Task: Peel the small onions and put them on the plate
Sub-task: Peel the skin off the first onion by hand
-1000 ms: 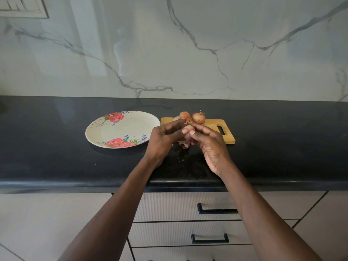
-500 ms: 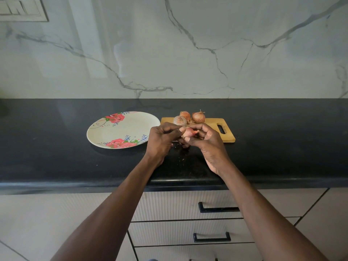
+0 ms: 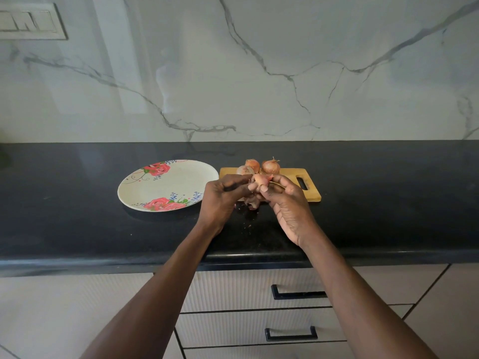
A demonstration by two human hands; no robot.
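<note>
Black desk (image 3: 77, 229) carries everything I see. Toward its left edge lies one flowered plate (image 3: 181, 182), nothing on it yet. Just right of the plate my left hand (image 3: 220, 198) has its fingers curled, thumb and fingertips picking at the onion (image 3: 260, 179), with loose skins (image 3: 252, 202) on the desk below. My right hand (image 3: 287, 203) pinches that onion, which sits between the two hands; its long axis I cannot tell. Behind, on the one board (image 3: 308, 190), three unpeeled onions (image 3: 270, 166) wait. I judge the plate lies left of the onion, nearer my left hand, so that hand could drop it there.
</note>
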